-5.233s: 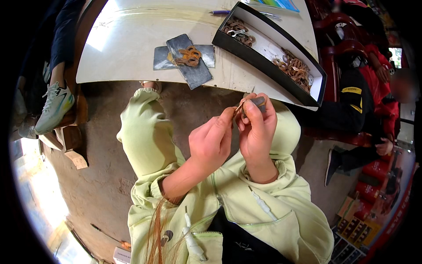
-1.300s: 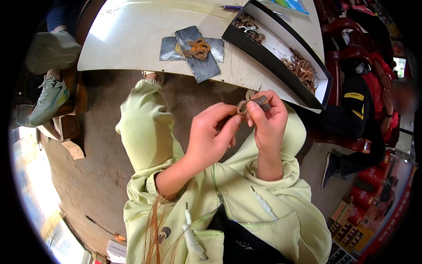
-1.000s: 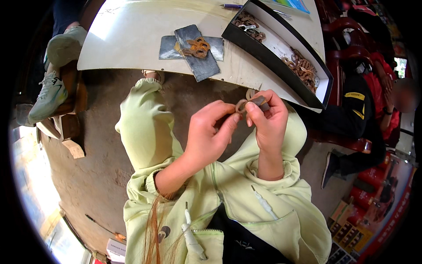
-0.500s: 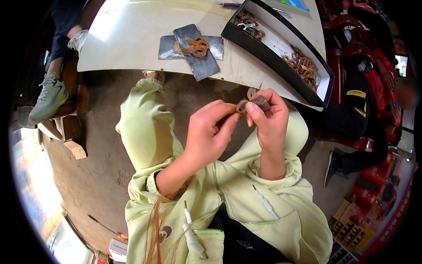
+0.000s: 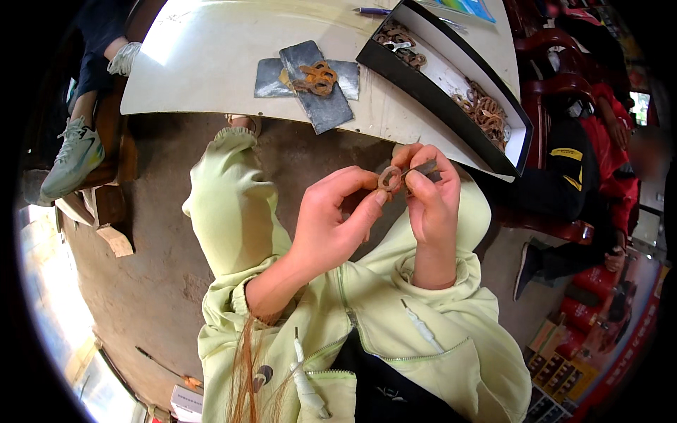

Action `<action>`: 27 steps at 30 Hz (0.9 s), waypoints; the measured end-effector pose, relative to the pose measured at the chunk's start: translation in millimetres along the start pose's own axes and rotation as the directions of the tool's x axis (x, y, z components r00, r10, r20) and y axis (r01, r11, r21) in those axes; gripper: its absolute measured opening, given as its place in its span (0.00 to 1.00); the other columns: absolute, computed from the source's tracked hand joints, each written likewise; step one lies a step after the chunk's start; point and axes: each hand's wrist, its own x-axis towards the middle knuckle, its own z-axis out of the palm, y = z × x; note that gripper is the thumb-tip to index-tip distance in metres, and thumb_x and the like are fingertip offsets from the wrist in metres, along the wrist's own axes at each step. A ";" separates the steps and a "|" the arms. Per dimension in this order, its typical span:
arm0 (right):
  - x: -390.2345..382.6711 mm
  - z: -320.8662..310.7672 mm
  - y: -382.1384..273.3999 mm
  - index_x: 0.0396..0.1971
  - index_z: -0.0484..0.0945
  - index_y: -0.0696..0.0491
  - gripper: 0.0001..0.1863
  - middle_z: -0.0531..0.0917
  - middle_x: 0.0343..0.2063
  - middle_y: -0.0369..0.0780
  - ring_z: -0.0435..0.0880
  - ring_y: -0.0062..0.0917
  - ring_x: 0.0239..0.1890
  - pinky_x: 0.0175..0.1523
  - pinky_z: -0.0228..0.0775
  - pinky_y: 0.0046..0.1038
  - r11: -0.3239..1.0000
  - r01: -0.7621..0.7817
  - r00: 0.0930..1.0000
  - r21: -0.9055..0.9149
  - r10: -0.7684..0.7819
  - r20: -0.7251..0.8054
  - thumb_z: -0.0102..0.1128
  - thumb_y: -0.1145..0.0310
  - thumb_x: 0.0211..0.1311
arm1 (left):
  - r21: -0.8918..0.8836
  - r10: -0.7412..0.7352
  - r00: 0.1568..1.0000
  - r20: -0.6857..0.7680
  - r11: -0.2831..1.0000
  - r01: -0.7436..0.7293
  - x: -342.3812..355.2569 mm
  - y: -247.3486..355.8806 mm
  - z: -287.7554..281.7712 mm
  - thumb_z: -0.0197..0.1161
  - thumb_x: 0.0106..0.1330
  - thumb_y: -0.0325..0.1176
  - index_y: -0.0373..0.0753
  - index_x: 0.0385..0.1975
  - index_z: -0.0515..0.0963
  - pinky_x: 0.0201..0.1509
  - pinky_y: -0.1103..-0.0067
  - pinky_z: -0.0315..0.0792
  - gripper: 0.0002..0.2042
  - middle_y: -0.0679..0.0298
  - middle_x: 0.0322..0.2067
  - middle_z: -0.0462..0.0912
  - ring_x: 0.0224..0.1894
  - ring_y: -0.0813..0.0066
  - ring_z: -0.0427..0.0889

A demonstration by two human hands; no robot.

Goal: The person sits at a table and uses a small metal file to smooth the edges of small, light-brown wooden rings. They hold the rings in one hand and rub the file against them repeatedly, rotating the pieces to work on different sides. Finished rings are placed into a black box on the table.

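Observation:
My left hand [image 5: 331,225] pinches a small rusty metal ring [image 5: 388,178] between thumb and forefinger, held up over my lap. My right hand [image 5: 429,204] grips a small grey piece of sandpaper [image 5: 425,169] and presses it against the ring's right side. Both hands meet just below the table's front edge. On the white table [image 5: 211,63] lie crossed grey sheets [image 5: 314,88] with several rusty rings [image 5: 315,76] piled on them.
A long black tray with a white lining [image 5: 451,84] holds more rusty parts at the right of the table. A pen [image 5: 371,10] lies at the far edge. Another person's legs and pale shoe [image 5: 74,155] are at left; a person in red and black [image 5: 599,141] sits at right.
Both hands stay joined on the ring with only slight finger shifts; the view has drifted a little since the earliest frame.

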 end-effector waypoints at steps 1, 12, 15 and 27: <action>0.0 0.3 1.2 0.30 0.71 0.58 0.06 0.78 0.34 0.42 0.77 0.20 0.32 0.40 0.73 0.23 1.000 -0.003 1.000 -0.022 0.003 -0.001 0.59 0.75 0.54 | 0.041 0.019 1.000 0.001 0.999 -0.019 -0.2 -0.7 -0.3 0.55 0.64 0.23 0.28 0.32 0.76 0.17 0.89 0.61 0.05 0.67 0.25 0.71 0.17 0.88 0.70; -2.9 5.5 -0.1 0.32 0.71 0.60 0.05 0.80 0.38 0.47 0.81 0.23 0.36 0.39 0.76 0.25 0.993 0.013 0.998 -0.118 -0.020 -0.054 0.57 0.81 0.56 | 0.326 0.217 0.976 -0.006 0.923 -0.203 3.1 -10.6 -1.5 0.58 0.61 0.21 0.29 0.31 0.76 0.16 0.87 0.60 0.03 0.66 0.23 0.70 0.15 0.86 0.69; -3.8 7.5 1.2 0.31 0.71 0.60 0.05 0.80 0.37 0.47 0.81 0.23 0.37 0.39 0.76 0.24 0.995 0.032 0.997 -0.095 -0.038 -0.067 0.57 0.80 0.56 | 0.403 0.268 0.963 0.018 0.880 -0.252 3.0 -9.8 0.9 0.57 0.61 0.21 0.29 0.32 0.77 0.16 0.87 0.61 0.03 0.66 0.23 0.70 0.15 0.86 0.70; -1.9 9.7 -1.3 0.30 0.69 0.59 0.03 0.81 0.36 0.48 0.81 0.27 0.39 0.47 0.75 0.31 0.995 -0.011 0.996 0.099 0.020 -0.083 0.53 0.80 0.57 | 0.100 0.094 0.994 -0.063 0.991 -0.088 0.9 -4.1 3.1 0.55 0.65 0.23 0.27 0.34 0.75 0.16 0.88 0.61 0.05 0.65 0.26 0.72 0.15 0.86 0.71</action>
